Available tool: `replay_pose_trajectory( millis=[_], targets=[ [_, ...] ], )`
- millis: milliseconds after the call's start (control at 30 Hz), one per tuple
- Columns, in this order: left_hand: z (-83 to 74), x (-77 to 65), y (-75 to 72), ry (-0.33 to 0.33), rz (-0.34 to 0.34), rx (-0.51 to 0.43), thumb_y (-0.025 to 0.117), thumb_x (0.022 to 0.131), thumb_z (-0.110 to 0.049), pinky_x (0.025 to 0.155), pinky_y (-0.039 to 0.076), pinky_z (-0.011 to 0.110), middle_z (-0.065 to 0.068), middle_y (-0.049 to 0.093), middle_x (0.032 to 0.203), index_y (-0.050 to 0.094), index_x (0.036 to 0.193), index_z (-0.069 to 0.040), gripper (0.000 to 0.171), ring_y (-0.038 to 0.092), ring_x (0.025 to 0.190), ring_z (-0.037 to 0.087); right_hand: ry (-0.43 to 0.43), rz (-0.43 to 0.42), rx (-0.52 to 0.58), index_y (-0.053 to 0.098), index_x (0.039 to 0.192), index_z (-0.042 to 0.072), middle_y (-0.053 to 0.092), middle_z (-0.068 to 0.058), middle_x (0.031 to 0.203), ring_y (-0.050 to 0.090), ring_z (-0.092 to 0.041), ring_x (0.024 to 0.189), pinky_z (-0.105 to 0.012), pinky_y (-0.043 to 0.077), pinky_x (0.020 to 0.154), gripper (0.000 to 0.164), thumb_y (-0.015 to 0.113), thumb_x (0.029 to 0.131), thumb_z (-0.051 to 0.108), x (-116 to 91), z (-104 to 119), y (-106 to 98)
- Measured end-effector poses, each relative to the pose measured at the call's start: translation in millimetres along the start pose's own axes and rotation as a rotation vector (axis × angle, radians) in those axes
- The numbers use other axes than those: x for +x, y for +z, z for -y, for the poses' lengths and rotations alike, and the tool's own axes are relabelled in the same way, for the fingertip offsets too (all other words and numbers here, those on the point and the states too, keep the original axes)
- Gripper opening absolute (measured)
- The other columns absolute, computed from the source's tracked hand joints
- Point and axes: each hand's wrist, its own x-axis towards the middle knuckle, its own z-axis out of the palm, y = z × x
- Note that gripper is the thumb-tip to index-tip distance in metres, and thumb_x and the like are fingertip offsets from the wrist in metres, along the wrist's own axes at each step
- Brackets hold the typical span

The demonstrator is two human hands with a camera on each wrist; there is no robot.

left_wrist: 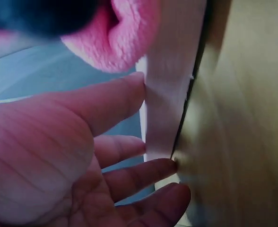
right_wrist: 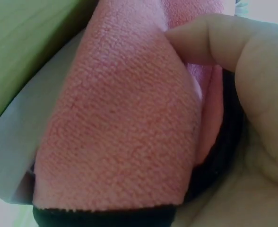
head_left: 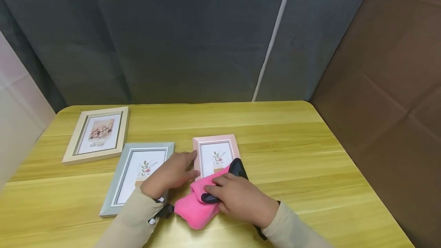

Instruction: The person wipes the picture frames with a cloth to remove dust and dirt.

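A pink picture frame (head_left: 216, 139) with a plant print lies on the table near the middle. My left hand (head_left: 175, 173) is at its left side; in the left wrist view the thumb (left_wrist: 122, 97) and fingertips meet the frame's side edge (left_wrist: 169, 75), the fingers fairly straight. My right hand (head_left: 242, 198) grips a folded pink cloth with black edging (head_left: 196, 211) over the frame's lower part, hiding it. In the right wrist view the thumb presses into the fluffy cloth (right_wrist: 125, 127), and the other fingers are mostly out of sight.
A grey-blue picture frame (head_left: 117, 173) lies just left, partly under my left forearm in the head view. Farther back at left is a cream picture frame (head_left: 79, 135) with a flower picture. The wooden table (head_left: 310, 156) ends at a dark curtain (head_left: 189, 41) behind.
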Motion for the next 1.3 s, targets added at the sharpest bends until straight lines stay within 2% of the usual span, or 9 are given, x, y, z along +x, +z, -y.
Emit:
replay_pose_trajectory(
  millis=[167, 300, 467, 533, 633, 800, 933, 1133, 1300],
  targets=[
    [-3.3, -7.5, -2.6, 0.021, -0.002, -0.025, 0.070, 0.091, -0.015, 0.107, 0.038, 0.053, 0.030, 0.055, 0.135, 0.046, 0.139, 0.015, 0.061, 0.050, 0.127, 0.045, 0.067, 0.023, 0.049, 0.070, 0.123, 0.021, 0.066, 0.001, 0.118, 0.060, -0.017, 0.112, -0.032, 0.047, 0.097, 0.038, 0.067, 0.085, 0.017, -1, -1, -5],
    [-5.6, -6.6, -1.7, 0.013, 0.005, -0.028, 0.070, 0.092, -0.017, 0.108, 0.036, 0.053, 0.029, 0.054, 0.136, 0.046, 0.140, 0.013, 0.062, 0.048, 0.129, 0.045, 0.152, 0.046, 0.075, 0.074, 0.111, 0.021, 0.068, 0.003, 0.108, 0.062, -0.016, 0.103, -0.034, 0.050, 0.091, 0.032, 0.067, 0.081, 0.012, -8, -13, -13],
    [-6.4, -4.3, 0.6, 0.000, 0.015, -0.035, 0.069, 0.093, -0.016, 0.110, 0.034, 0.053, 0.029, 0.051, 0.139, 0.044, 0.142, 0.013, 0.062, 0.045, 0.132, 0.046, 0.268, 0.025, 0.021, 0.076, 0.097, 0.017, 0.068, 0.002, 0.098, 0.062, -0.019, 0.094, -0.036, 0.052, 0.085, 0.023, 0.066, 0.078, 0.007, -18, -30, -22],
    [-6.6, -3.6, 1.8, -0.004, 0.013, -0.038, 0.069, 0.093, -0.016, 0.110, 0.033, 0.053, 0.030, 0.050, 0.140, 0.043, 0.142, 0.013, 0.062, 0.044, 0.132, 0.046, 0.280, 0.024, -0.008, 0.075, 0.095, 0.016, 0.066, 0.002, 0.095, 0.062, -0.021, 0.093, -0.037, 0.052, 0.085, 0.021, 0.067, 0.079, 0.006, -19, -33, -23],
    [-7.2, -3.1, 3.0, -0.017, 0.010, -0.044, 0.069, 0.093, -0.016, 0.110, 0.034, 0.053, 0.030, 0.051, 0.139, 0.044, 0.142, 0.012, 0.062, 0.044, 0.132, 0.046, 0.224, 0.024, -0.020, 0.075, 0.100, 0.015, 0.067, 0.000, 0.099, 0.063, -0.023, 0.096, -0.037, 0.051, 0.089, 0.021, 0.070, 0.081, 0.008, -16, -29, -21],
    [-9.0, -3.2, 3.3, -0.041, 0.004, -0.057, 0.070, 0.092, -0.016, 0.109, 0.034, 0.054, 0.029, 0.052, 0.139, 0.045, 0.142, 0.011, 0.062, 0.046, 0.131, 0.045, 0.046, 0.000, 0.014, 0.071, 0.121, 0.015, 0.068, -0.002, 0.117, 0.061, -0.020, 0.110, -0.033, 0.048, 0.097, 0.033, 0.068, 0.088, 0.012, -6, -15, -11],
    [-9.1, -3.0, 3.5, -0.050, 0.000, -0.052, 0.070, 0.092, -0.017, 0.109, 0.035, 0.054, 0.028, 0.052, 0.139, 0.046, 0.142, 0.010, 0.062, 0.046, 0.131, 0.044, 0.015, -0.016, 0.018, 0.070, 0.125, 0.017, 0.067, -0.001, 0.120, 0.060, -0.017, 0.113, -0.031, 0.048, 0.098, 0.037, 0.065, 0.089, 0.012, -2, -9, -7],
    [-6.8, -3.9, 2.5, -0.051, 0.005, -0.050, 0.070, 0.092, -0.018, 0.111, 0.032, 0.054, 0.029, 0.050, 0.140, 0.044, 0.143, 0.010, 0.063, 0.043, 0.133, 0.046, 0.148, 0.030, 0.058, 0.074, 0.110, 0.018, 0.069, 0.000, 0.109, 0.062, -0.018, 0.106, -0.034, 0.050, 0.092, 0.026, 0.067, 0.086, 0.011, -6, -20, -14],
    [-4.8, -3.7, 2.8, -0.057, 0.012, -0.047, 0.069, 0.094, -0.020, 0.111, 0.032, 0.054, 0.029, 0.049, 0.141, 0.043, 0.144, 0.010, 0.063, 0.042, 0.133, 0.046, 0.295, 0.016, 0.026, 0.075, 0.095, 0.016, 0.068, 0.001, 0.102, 0.062, -0.021, 0.098, -0.038, 0.052, 0.086, 0.018, 0.066, 0.081, 0.008, -13, -33, -21]
  ],
)
